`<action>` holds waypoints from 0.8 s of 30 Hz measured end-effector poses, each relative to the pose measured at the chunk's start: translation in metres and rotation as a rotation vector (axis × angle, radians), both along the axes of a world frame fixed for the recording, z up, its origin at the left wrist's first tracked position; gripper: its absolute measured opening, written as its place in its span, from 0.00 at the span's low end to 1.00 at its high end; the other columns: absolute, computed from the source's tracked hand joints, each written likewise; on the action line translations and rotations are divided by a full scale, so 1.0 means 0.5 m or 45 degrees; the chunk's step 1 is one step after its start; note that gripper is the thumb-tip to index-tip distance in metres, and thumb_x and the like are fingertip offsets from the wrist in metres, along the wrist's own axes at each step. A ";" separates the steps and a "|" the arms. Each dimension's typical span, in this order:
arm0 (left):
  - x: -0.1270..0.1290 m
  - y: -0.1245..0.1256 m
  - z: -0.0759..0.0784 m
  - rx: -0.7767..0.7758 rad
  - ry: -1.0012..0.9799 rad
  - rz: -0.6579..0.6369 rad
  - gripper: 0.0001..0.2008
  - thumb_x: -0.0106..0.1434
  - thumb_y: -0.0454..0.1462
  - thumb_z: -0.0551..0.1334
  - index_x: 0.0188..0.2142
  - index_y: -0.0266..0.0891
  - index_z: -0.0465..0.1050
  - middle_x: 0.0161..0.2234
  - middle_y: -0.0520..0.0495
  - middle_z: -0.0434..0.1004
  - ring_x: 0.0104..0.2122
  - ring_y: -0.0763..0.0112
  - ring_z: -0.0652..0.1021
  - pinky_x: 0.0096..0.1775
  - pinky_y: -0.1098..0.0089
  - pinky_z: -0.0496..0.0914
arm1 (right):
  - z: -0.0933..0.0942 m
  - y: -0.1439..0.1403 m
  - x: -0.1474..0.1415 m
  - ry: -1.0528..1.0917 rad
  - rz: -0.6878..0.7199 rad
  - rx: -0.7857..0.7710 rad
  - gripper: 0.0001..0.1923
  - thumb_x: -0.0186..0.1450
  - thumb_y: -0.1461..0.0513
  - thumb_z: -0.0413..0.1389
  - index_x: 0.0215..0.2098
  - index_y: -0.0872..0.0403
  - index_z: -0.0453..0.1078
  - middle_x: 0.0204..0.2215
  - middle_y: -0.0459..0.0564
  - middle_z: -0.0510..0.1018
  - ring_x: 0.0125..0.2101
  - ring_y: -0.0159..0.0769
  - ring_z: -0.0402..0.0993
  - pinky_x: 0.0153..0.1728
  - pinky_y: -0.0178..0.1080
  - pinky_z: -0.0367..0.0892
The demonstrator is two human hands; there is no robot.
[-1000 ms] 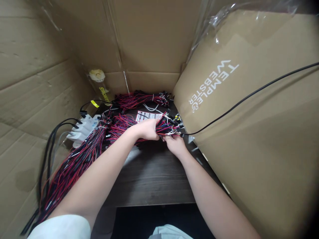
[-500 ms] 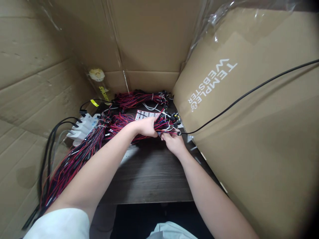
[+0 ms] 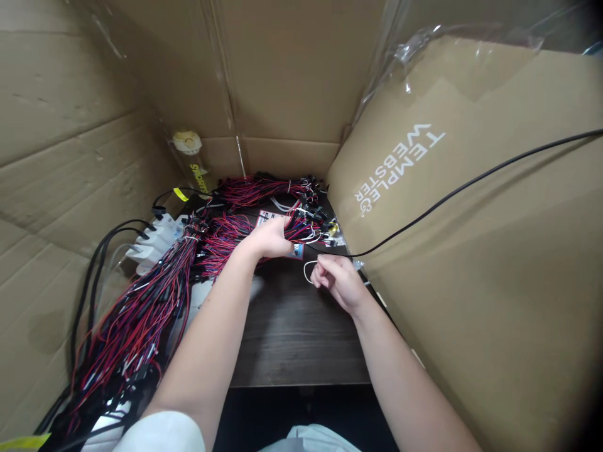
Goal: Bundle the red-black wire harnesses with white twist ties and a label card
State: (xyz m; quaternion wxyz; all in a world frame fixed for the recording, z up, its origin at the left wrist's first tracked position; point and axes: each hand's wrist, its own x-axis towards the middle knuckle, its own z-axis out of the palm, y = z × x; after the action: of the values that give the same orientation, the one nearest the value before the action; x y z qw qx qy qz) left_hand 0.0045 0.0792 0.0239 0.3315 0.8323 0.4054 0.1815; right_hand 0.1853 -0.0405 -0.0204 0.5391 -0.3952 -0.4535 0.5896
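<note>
The left hand (image 3: 271, 238) grips the red-and-black wire bundle (image 3: 301, 227) above the dark table (image 3: 292, 326) while the right hand (image 3: 336, 279) pinches a thin white tie (image 3: 307, 271) beside it, which could slip and let the loose wires splay.

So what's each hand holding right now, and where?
Left hand grips the red-and-black wire bundle near its connector end. Right hand pinches a thin white tie by one end, apart from the bundle.
</note>
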 end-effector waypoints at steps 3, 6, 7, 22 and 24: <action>0.008 -0.019 0.003 0.087 0.138 0.131 0.21 0.49 0.40 0.70 0.46 0.45 0.79 0.39 0.49 0.84 0.41 0.55 0.83 0.42 0.65 0.75 | 0.016 -0.009 0.008 0.151 0.056 -0.036 0.28 0.65 0.48 0.63 0.16 0.51 0.59 0.08 0.39 0.55 0.14 0.31 0.58 0.24 0.37 0.58; 0.013 -0.038 0.008 0.190 0.264 0.260 0.20 0.51 0.45 0.70 0.45 0.50 0.79 0.37 0.50 0.83 0.41 0.51 0.83 0.40 0.62 0.74 | 0.034 -0.019 0.023 0.260 0.099 -0.047 0.33 0.66 0.47 0.62 0.13 0.51 0.52 0.06 0.38 0.50 0.11 0.29 0.54 0.24 0.37 0.57; 0.013 -0.043 0.009 0.215 0.283 0.290 0.20 0.51 0.46 0.70 0.44 0.50 0.79 0.37 0.50 0.83 0.41 0.50 0.83 0.40 0.61 0.74 | 0.040 -0.022 0.030 0.301 0.115 -0.040 0.36 0.67 0.46 0.61 0.13 0.51 0.49 0.05 0.39 0.48 0.10 0.29 0.52 0.24 0.37 0.57; -0.007 -0.043 0.014 0.062 0.104 0.234 0.18 0.51 0.42 0.70 0.44 0.45 0.79 0.39 0.49 0.83 0.40 0.58 0.81 0.40 0.65 0.74 | 0.007 0.008 0.012 -0.391 -0.290 0.017 0.21 0.61 0.43 0.61 0.32 0.53 0.74 0.12 0.42 0.66 0.15 0.34 0.61 0.21 0.38 0.57; -0.005 -0.041 0.009 0.030 0.065 0.148 0.17 0.52 0.43 0.70 0.42 0.45 0.79 0.38 0.51 0.83 0.41 0.58 0.82 0.40 0.66 0.74 | -0.018 0.037 -0.009 -0.472 -0.294 0.013 0.21 0.59 0.44 0.64 0.27 0.53 0.72 0.13 0.44 0.69 0.16 0.34 0.63 0.21 0.37 0.57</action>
State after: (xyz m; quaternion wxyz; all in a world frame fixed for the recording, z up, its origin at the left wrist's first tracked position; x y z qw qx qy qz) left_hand 0.0018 0.0585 0.0283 0.3000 0.8157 0.4592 0.1838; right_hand 0.1809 -0.0221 -0.0293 0.5123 -0.5436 -0.4994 0.4389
